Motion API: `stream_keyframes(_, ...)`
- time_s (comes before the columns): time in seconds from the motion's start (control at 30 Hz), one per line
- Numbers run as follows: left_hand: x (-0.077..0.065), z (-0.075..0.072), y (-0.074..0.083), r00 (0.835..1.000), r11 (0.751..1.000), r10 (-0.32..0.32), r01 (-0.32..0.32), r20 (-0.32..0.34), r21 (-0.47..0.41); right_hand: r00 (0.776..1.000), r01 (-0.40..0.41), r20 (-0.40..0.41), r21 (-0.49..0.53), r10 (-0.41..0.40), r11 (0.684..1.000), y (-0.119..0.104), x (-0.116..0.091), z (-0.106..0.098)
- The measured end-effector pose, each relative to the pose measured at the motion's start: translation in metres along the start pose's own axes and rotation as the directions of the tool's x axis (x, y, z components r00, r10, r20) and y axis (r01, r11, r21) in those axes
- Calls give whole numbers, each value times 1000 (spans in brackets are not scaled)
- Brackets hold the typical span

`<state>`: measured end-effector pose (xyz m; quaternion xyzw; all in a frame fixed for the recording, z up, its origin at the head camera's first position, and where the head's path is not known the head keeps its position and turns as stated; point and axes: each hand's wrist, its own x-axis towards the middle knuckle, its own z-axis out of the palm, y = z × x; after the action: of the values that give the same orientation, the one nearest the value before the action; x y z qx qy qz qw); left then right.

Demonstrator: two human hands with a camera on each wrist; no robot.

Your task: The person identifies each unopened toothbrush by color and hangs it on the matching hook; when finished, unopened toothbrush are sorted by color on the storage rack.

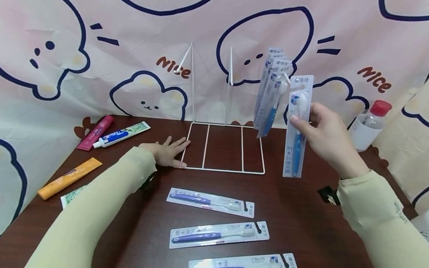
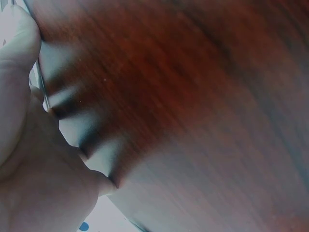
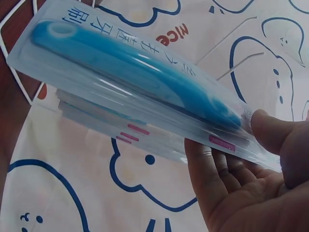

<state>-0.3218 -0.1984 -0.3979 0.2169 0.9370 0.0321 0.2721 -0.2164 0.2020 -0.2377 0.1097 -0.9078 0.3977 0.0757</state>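
Blue toothbrush (image 3: 128,65), glossy plastic pack (image 3: 145,107)

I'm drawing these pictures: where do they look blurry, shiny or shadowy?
Left wrist: the brown wooden table is blurry, with shadows beside the left hand; right wrist: white glare streaks the clear plastic pack around the blue toothbrush; head: three purple-and-white toothbrushes look sharper.
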Motion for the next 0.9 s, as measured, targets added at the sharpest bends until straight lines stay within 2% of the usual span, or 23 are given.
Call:
stream_keyframes(0.23,-1,-1,1,1000,1000,11,-11,-7,-4,1000,-16,18,35,16,999,-2,16,7)
stream_keyframes(0.5,0,0,0,1000,1000,0,0,-9,-12,1000,-15,27,48,14,999,6,36,18)
stream_keyframes(0.9,-1,0,0,1000,1000,0,0,-9,-15,993,-49,114,118,35,992,17,64,29)
